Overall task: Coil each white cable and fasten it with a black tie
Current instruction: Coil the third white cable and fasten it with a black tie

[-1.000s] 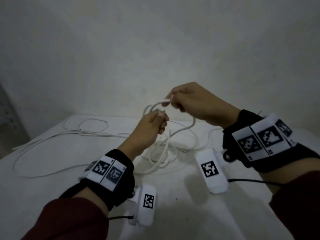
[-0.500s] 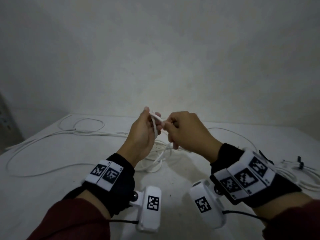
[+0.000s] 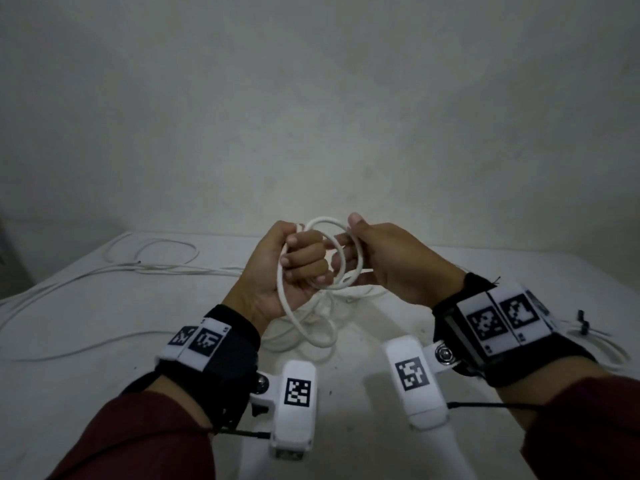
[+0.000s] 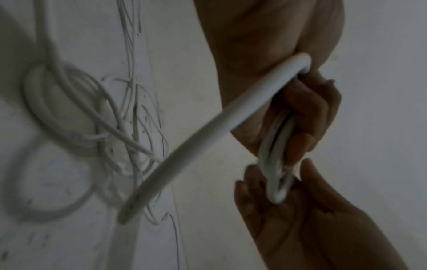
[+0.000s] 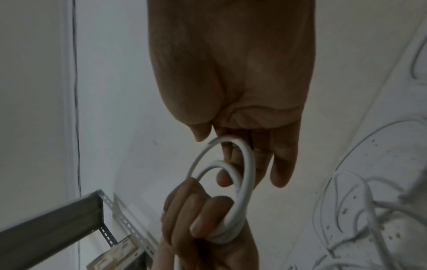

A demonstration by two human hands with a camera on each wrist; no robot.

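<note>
A white cable (image 3: pixel 323 220) is wound into a few small loops held up above the table. My left hand (image 3: pixel 301 261) grips one side of the loops in a fist, also seen as the left hand (image 5: pixel 196 210) in the right wrist view. My right hand (image 3: pixel 391 265) rests straight fingers against the far side of the coil (image 5: pixel 247 173), thumb raised beside it. The coil (image 4: pixel 275 164) lies between both hands. A loose length of the cable (image 3: pixel 282 299) hangs from my left hand to a pile (image 3: pixel 311 330) on the table.
The white table (image 3: pixel 104 358) carries more loose white cable (image 3: pixel 156 268) at the back left. At the right edge lies a cable bundle (image 3: pixel 609 344) with a black tie (image 3: pixel 581 318). A grey metal rack (image 5: pixel 46 228) stands left of the table. A pale wall is behind.
Both hands have come closer together and turned. The right hand, which pinched the cable, now has straight fingers against the coil. The left hand holds more loops.
</note>
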